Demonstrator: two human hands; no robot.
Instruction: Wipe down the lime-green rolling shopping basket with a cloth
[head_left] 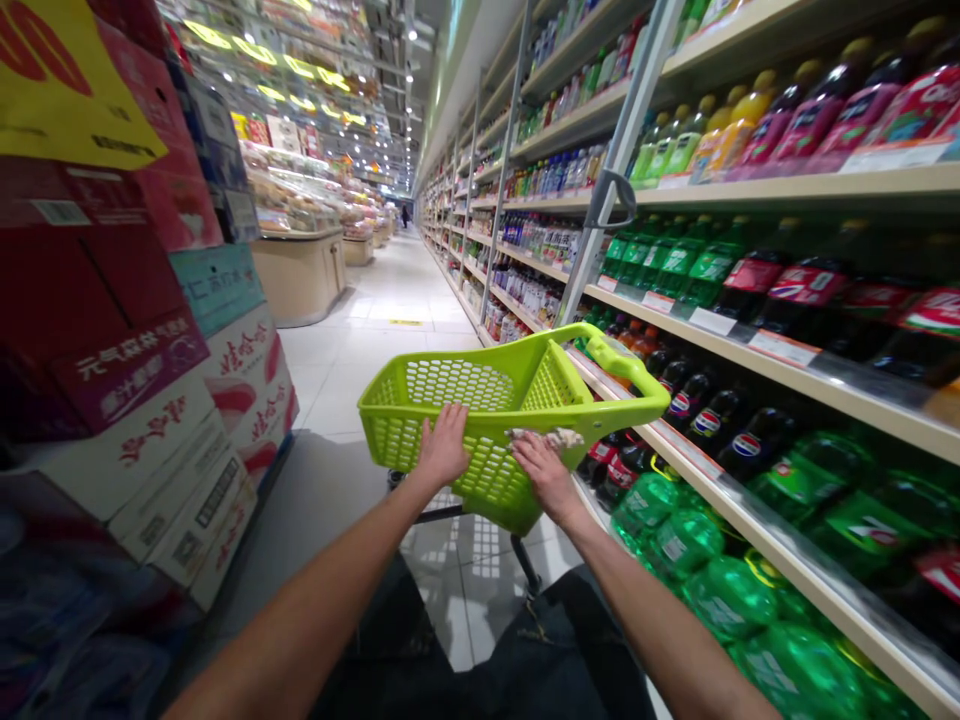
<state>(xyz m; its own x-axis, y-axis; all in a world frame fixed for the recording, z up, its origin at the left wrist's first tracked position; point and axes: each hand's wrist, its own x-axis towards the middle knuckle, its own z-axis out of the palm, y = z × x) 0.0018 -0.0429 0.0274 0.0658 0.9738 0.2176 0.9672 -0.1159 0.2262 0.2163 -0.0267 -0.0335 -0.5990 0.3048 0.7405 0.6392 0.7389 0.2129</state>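
A lime-green plastic shopping basket (487, 395) on a wheeled frame stands in front of me in a supermarket aisle, and it looks empty. My left hand (444, 447) grips the basket's near rim with its fingers curled over the edge. My right hand (544, 470) rests against the near wall of the basket and presses a whitish crumpled cloth (546, 437) onto the rim. The basket's handle (626, 365) sticks out to the right, close to the shelf edge.
Long shelves (750, 345) of soft-drink bottles run along the right side. Stacked cardboard cartons (165, 400) rise on the left. The tiled aisle floor (382, 300) stretches ahead past display counters (300, 270); a distant person (405, 214) stands far down it.
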